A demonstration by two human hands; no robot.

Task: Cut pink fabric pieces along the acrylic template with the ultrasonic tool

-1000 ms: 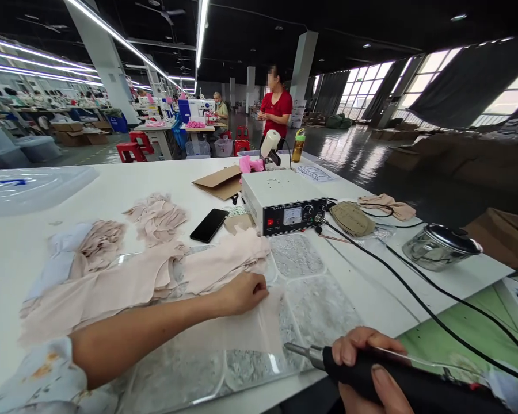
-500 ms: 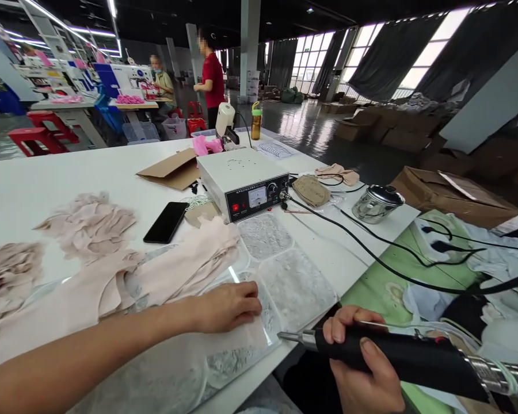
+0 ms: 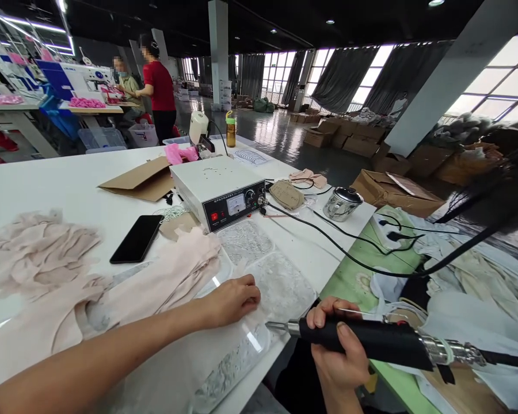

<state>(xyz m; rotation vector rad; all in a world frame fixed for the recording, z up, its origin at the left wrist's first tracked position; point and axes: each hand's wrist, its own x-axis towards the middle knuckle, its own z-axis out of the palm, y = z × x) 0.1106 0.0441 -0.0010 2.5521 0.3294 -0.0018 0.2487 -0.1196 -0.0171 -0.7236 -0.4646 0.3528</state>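
My right hand (image 3: 341, 351) is wrapped round a black handheld ultrasonic tool (image 3: 384, 342), thumb on top. Its metal tip points left, just above the edge of a clear-topped sheet (image 3: 287, 287). On that sheet rests my left hand (image 3: 233, 302), fingers curled and pressed together; what lies in them is hidden. A scrap of pale fabric shows just past its knuckles. Layered pale pink fabric pieces (image 3: 164, 276) lie beyond my left forearm, with a loose heap of them (image 3: 38, 247) farther left.
A white control box (image 3: 218, 184) stands ahead, its black cable looping right to the tool. Near it are a phone (image 3: 137, 238), folded cardboard (image 3: 138, 178), a lidded metal cup (image 3: 342, 204) and a bottle (image 3: 230, 131). White cloths (image 3: 470, 322) lie right. Two people are at the back left.
The view has swung right, so most things sit farther left. A pale scrap now shows beyond my left hand. My right hand still grips the tool, its tip close to the left hand.
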